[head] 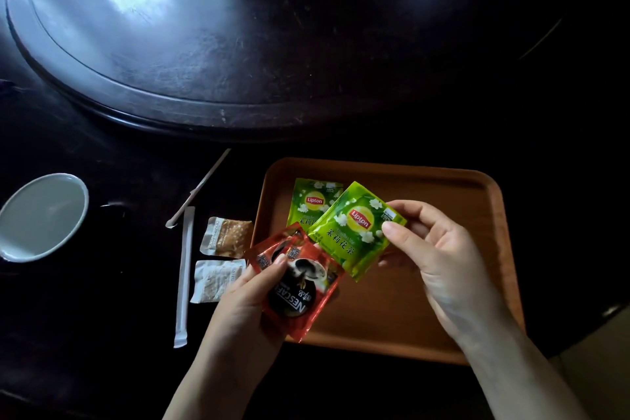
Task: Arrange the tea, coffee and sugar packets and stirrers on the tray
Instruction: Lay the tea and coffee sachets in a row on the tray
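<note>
An orange-brown wooden tray (443,187) lies on a dark table. One green Lipton tea packet (308,201) rests flat at the tray's far left. My right hand (433,249) holds a second green tea packet (354,232) tilted above the tray. My left hand (249,293) grips red Nescafe coffee packets (300,280) over the tray's left edge. Left of the tray lie a brown sugar packet (226,237), a white sugar packet (216,280), a paper-wrapped stirrer (184,276) and a bare white stirrer (197,189).
A white cup (41,215) stands at the far left of the table. A large round dark turntable (238,44) with a raised rim fills the space behind the tray. The table's front right edge shows at the lower right.
</note>
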`<state>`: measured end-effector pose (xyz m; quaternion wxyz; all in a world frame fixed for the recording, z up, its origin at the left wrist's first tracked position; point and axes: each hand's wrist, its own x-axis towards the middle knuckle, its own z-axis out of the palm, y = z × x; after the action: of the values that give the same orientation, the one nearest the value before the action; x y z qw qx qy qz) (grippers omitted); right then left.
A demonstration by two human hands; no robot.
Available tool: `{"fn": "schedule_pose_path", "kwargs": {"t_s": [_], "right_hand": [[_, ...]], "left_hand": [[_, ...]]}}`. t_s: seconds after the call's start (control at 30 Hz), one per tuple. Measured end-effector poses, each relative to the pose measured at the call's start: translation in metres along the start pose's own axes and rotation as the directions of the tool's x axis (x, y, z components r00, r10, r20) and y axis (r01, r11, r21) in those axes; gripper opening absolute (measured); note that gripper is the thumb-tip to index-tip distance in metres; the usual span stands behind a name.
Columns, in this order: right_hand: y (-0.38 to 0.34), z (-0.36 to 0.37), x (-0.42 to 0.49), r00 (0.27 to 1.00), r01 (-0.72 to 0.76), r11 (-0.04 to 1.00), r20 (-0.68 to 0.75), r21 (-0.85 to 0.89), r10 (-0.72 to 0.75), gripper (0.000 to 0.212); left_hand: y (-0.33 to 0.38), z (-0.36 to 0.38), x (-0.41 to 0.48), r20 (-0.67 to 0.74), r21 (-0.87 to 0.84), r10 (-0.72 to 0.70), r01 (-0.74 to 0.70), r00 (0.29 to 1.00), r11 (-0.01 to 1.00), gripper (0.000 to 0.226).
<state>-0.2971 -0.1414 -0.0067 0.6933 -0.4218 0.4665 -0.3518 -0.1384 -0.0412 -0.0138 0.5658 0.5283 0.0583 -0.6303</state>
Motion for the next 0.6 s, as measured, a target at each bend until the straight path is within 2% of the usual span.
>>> {"fn": "schedule_pose_path", "kwargs": {"t_s": [0.07,0.17,0.37,0.6], "right_hand": [[0.002,-0.001,0.000,1.000,-0.010,0.999,0.029,-0.045,0.011,0.020],[0.007,-0.003,0.001,0.998,0.001,0.988,0.056,-0.153,0.008,0.024],[0.010,-0.012,0.029,0.994,0.079,0.919,-0.037,-0.385,-0.100,0.025],[0.015,-0.006,0.059,0.992,0.104,0.879,-0.016,-0.465,-0.126,0.018]], "left_hand": [[-0.001,0.006,-0.002,0.047,0.005,0.023,-0.023,0.999,1.000,0.041],[-0.006,0.015,0.000,0.043,0.027,0.032,-0.033,0.999,0.999,0.034],[-0.005,0.003,0.002,-0.053,0.098,0.078,-0.073,0.996,0.993,0.035],[0.003,-0.010,0.006,-0.132,0.080,0.158,-0.149,0.978,0.986,0.033]]}}
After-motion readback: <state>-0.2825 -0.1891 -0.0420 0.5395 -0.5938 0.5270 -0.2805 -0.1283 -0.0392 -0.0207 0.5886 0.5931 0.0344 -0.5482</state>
